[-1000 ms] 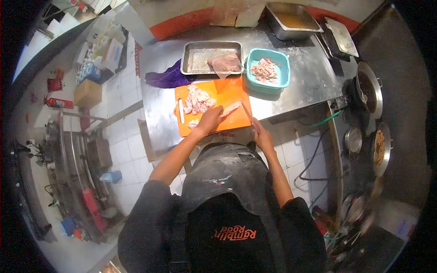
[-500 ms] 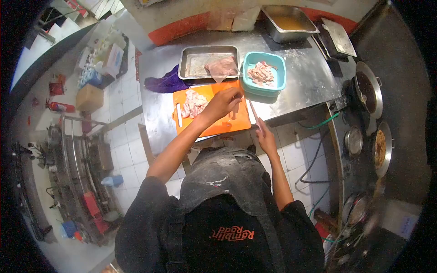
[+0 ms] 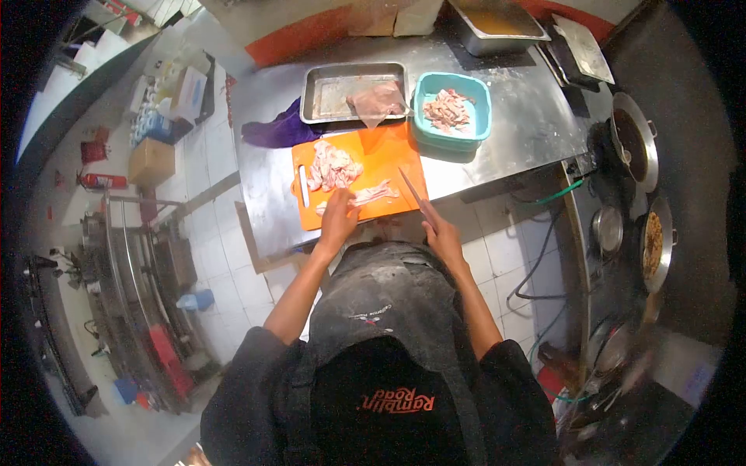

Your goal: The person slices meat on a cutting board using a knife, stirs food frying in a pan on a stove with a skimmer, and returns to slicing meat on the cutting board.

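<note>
My left hand (image 3: 339, 220) is at the front edge of the orange cutting board (image 3: 382, 165), its fingers closed on a long strip of pale raw meat (image 3: 378, 192) that lies across the board. My right hand (image 3: 444, 239) grips a knife (image 3: 413, 184), the blade pointing away from me over the board's right side. Behind my left hand is a pile of raw meat pieces (image 3: 332, 165). A turquoise tub (image 3: 452, 143) with cut meat pieces (image 3: 448, 111) stands just beyond the board's back right corner.
Behind the board sits a metal tray (image 3: 326, 93) with meat in a plastic bag (image 3: 377, 103). A purple cloth (image 3: 281, 132) lies left of it. A deep steel pan (image 3: 501, 33) holds brownish liquid at the back. Woks (image 3: 651, 147) and a green hose (image 3: 561, 193) are on the right.
My left hand has moved from the tub side of the board left and toward me, onto the meat strip. The knife in my right hand has shifted slightly left over the board.
</note>
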